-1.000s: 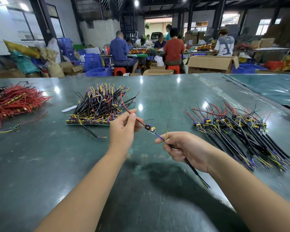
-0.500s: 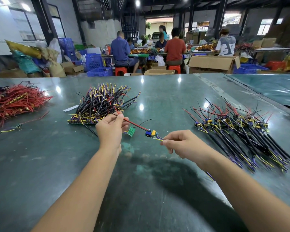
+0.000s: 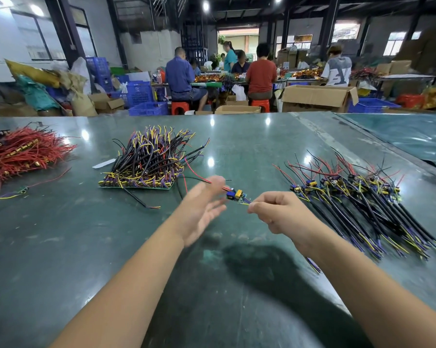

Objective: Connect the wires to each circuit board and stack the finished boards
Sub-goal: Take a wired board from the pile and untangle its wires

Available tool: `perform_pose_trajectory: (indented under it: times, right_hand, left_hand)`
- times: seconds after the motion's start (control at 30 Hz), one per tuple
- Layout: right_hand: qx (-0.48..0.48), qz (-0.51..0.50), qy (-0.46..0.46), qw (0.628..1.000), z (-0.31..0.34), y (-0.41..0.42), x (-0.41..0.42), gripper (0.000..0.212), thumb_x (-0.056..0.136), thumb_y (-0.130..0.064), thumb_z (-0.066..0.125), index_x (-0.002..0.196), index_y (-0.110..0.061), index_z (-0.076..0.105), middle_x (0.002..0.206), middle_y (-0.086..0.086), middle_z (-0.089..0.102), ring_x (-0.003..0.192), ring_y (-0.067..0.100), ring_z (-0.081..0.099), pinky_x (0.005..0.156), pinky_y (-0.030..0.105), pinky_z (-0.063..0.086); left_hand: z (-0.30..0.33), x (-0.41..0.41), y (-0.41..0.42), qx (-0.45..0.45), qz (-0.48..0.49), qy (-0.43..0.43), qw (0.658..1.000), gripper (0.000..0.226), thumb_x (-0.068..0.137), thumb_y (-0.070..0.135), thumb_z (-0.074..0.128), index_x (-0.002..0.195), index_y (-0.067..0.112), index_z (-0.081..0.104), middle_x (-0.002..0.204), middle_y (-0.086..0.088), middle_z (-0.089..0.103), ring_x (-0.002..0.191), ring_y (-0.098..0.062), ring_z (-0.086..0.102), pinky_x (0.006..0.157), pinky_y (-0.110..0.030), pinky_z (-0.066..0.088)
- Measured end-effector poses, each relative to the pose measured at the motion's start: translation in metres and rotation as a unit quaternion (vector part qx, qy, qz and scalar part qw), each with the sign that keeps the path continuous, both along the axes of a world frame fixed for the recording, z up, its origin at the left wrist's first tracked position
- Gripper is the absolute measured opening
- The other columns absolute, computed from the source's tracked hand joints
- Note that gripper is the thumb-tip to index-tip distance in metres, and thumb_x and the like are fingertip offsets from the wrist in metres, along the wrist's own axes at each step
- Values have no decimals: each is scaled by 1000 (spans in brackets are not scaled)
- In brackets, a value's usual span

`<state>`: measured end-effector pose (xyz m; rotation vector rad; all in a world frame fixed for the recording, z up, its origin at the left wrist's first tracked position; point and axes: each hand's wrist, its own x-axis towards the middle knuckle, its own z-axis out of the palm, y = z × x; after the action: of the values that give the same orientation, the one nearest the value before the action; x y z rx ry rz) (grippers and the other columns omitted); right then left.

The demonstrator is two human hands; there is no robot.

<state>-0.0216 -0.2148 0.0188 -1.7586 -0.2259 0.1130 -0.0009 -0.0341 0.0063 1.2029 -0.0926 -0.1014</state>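
Above the green table [image 3: 61,247], right hand [image 3: 277,212] grip pinching board [image 3: 237,195] wires, left hand [image 3: 201,207] released, blurred.

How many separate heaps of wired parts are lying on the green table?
3: red wire heap at far left, bristling panel pile left of centre, finished boards at right. More may lie outside the frame.

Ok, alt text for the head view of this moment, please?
A right hand pinches the wires of a small circuit board above a green table, while the blurred left hand is open beside it. Finished wired boards lie right; an unseparated board panel lies left.
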Motion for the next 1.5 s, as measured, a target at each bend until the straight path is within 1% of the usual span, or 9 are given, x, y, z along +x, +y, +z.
perform_pose_trajectory:
  times: [0.07, 0.17, 0.23, 0.37, 0.57, 0.73, 1.1, 1.3, 1.5]
  right_hand:
    - [0, 15, -4, 1000, 2, -1, -1, 16, 86, -11, 62, 71, -8, 64, 50, -4, 42, 45, 9, 28, 42, 17, 21]
    - [-13, 36, -2, 999, 3, 1, -3, 16, 88, -14, 61, 75, -7, 66, 57, 1, 53, 44, 10, 27, 42, 18, 22]
    - [4, 43, 25, 999, 3, 0, -2, 18, 91, -11, 55, 85, 1, 67, 64, 6, 58, 43, 10, 25, 42, 18, 21]
    - [-3, 35, 47, 998, 5, -5, 0, 19, 92, -10, 54, 83, -1, 68, 65, 6, 56, 43, 8, 27, 43, 18, 21]
    - [-32, -18, -23, 999, 0, -5, 4, 16, 89, -14, 61, 77, -10, 71, 57, -6, 60, 46, 4, 35, 44, 14, 28]
    - [-51, -45, -52, 996, -6, -2, 5, 18, 88, -14, 63, 72, -11, 70, 53, -7, 60, 44, 1, 38, 43, 9, 29]
    - [-44, -60, -62, 995, -8, 3, 4, 22, 90, -14, 56, 70, -17, 65, 53, -5, 57, 42, 3, 36, 43, 16, 28]
    - [-42, -78, -65, 994, -11, 1, 7, 19, 90, -14, 59, 73, -14, 67, 51, -7, 49, 42, 3, 33, 42, 15, 27]
    - [-136, -130, -88, 978, -18, 4, 13, 18, 87, -19, 61, 70, -17, 66, 50, -10, 49, 47, 7, 40, 47, 20, 31]
  left_hand:
    - [-5, -5, -9, 23, -55, -14, 998, 41, 75, 28, 64, 113, 15, 57, 99, -5, 68, 87, -17, 66, 82, -26, 53]
    - [-6, -8, -13, 45, -39, -51, 997, 17, 86, 8, 60, 103, 10, 60, 86, -6, 69, 72, -12, 68, 66, -19, 54]
    - [-4, -8, -12, 50, -23, -65, 996, 12, 87, 2, 59, 98, 9, 61, 79, -4, 69, 68, -11, 68, 62, -17, 53]
    - [-2, -8, -10, 42, -10, -75, 996, 14, 86, -3, 59, 95, 7, 63, 76, -4, 68, 64, -11, 66, 63, -19, 54]
    - [0, -8, -13, 32, 10, -77, 996, 10, 87, -1, 59, 94, 5, 63, 74, -4, 68, 63, -14, 66, 67, -22, 56]
    - [-1, -8, -12, 90, 7, -76, 993, 13, 86, -1, 62, 94, 10, 63, 73, 1, 67, 63, -12, 67, 61, -19, 54]
    - [-2, -8, -10, 111, -5, -92, 990, 20, 83, -9, 63, 88, 10, 60, 62, 5, 64, 56, -9, 63, 58, -18, 52]
    - [-3, -8, -7, 63, -60, -65, 994, 20, 82, -10, 61, 87, 10, 61, 68, 1, 67, 60, -10, 65, 64, -19, 55]
    - [-7, -7, -11, 129, -13, -90, 987, 22, 82, -11, 63, 87, 10, 61, 66, 2, 67, 58, -9, 65, 61, -19, 54]
